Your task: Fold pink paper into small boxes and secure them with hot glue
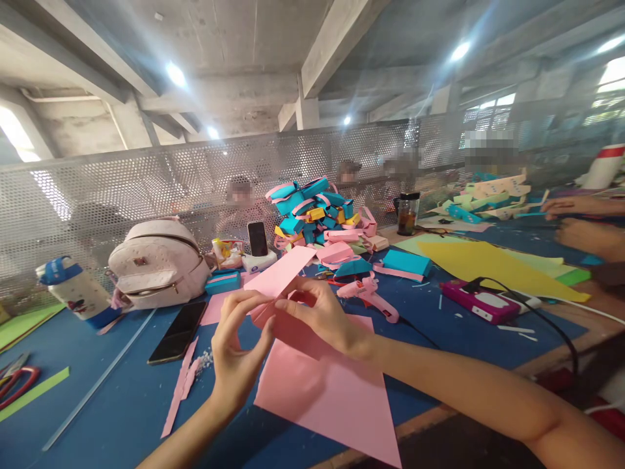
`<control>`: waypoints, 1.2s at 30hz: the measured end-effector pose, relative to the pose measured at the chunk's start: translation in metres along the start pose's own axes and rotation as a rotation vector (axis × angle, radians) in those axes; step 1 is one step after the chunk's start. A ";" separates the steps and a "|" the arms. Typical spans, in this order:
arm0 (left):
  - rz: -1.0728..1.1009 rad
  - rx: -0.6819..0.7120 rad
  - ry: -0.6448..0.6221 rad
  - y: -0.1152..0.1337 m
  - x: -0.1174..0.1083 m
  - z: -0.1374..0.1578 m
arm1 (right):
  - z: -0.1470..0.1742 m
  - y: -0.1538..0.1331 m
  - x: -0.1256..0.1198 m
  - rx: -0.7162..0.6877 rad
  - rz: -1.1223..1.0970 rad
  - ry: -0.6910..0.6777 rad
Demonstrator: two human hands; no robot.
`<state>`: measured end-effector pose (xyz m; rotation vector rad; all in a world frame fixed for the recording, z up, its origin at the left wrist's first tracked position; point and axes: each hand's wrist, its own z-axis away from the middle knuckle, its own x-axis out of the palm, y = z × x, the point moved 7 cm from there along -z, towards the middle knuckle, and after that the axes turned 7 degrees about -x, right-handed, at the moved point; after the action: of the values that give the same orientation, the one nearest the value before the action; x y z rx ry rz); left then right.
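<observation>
Between my two hands is a folded piece of pink paper (288, 270), raised above the table. My left hand (239, 345) pinches its near left edge between thumb and fingers. On the other side, my right hand (325, 316) grips the paper with thumb and bent fingers. Part of the fold is hidden behind the fingers. Below them a larger pink sheet (336, 404) lies flat near the table edge. Just beyond my right hand rests a pink hot glue gun (368, 293) with a black cord.
A heap of blue, pink and yellow folded paper pieces (317, 215) stands at the back. A white backpack (159, 264), a bottle (78, 293) and a black phone (178, 332) are at left. Yellow sheets (498, 267) and a magenta box (481, 303) lie right, near another person's hands (586, 225).
</observation>
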<state>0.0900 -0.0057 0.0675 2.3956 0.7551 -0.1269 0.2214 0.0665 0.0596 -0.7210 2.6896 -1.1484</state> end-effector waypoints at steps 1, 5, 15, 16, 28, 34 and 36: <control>0.000 0.001 -0.003 0.000 0.000 0.000 | 0.000 0.000 0.000 0.002 -0.008 0.000; 0.004 0.000 -0.020 0.000 0.001 -0.001 | 0.001 0.000 0.001 0.014 -0.028 0.001; 0.014 -0.015 -0.069 0.000 0.004 -0.001 | 0.000 0.002 -0.001 0.030 -0.026 0.001; 0.012 -0.015 -0.065 -0.001 0.004 -0.001 | 0.000 0.002 -0.001 0.024 -0.022 -0.001; 0.057 -0.059 0.056 -0.009 -0.003 -0.003 | -0.002 0.007 -0.005 -0.011 -0.028 0.029; 0.072 -0.051 0.081 -0.010 -0.005 -0.001 | -0.002 0.005 -0.006 -0.019 -0.014 0.039; 0.067 -0.047 0.082 -0.010 -0.005 -0.001 | -0.002 0.005 -0.007 -0.022 -0.006 0.051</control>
<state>0.0807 -0.0010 0.0646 2.3905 0.7063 0.0169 0.2252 0.0742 0.0571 -0.7130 2.7477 -1.1564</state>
